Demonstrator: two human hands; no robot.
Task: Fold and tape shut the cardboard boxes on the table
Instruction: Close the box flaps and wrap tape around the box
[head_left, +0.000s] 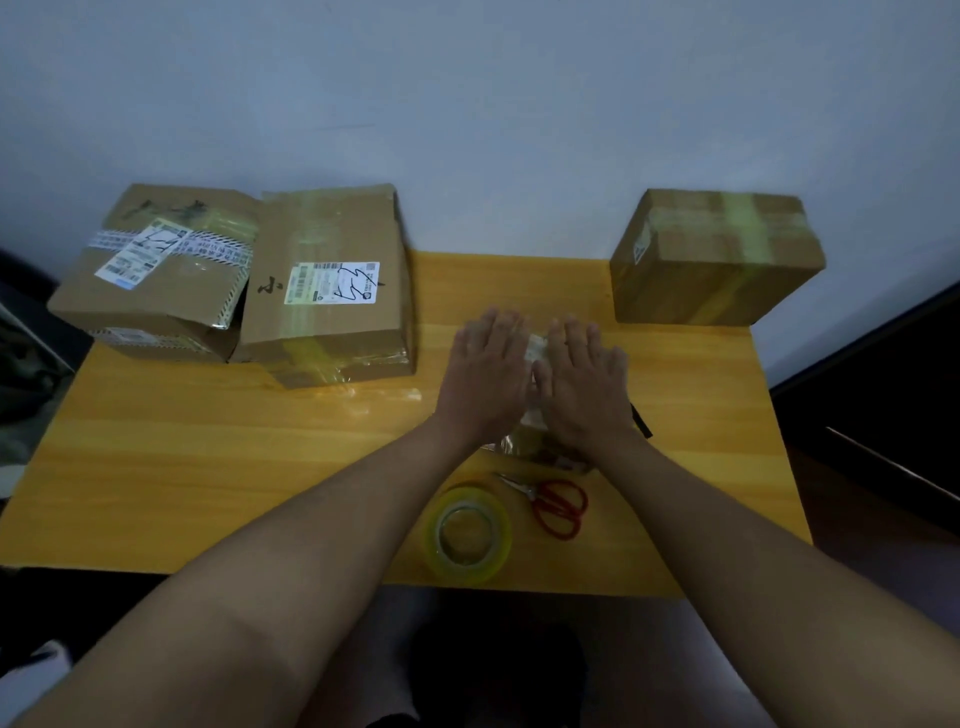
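so the thing being worked on is a small flattened cardboard piece with a white label (537, 349), lying mid-table right under both palms; only a sliver shows between the hands plus a crinkly clear-taped edge toward the person, so I can't tell its long axis for sure; looks like it runs away from the person.

left hand (485, 371) and right hand (584, 379) lie flat on top of it side by side, fingers (498, 325) straight and pointing at the wall, gripping nothing, just pressing; both equally near, it's directly beneath them.

nearer the person: roll of clear yellowish tape (467, 532) and red-handled scissors (553, 504), just beside each other; right hand is closer to the scissors, I'd guess tape comes next.

further out on the yellow wooden table (208, 467): two labelled brown boxes far left (332, 280) (156, 270), one taped brown box far right (714, 257).
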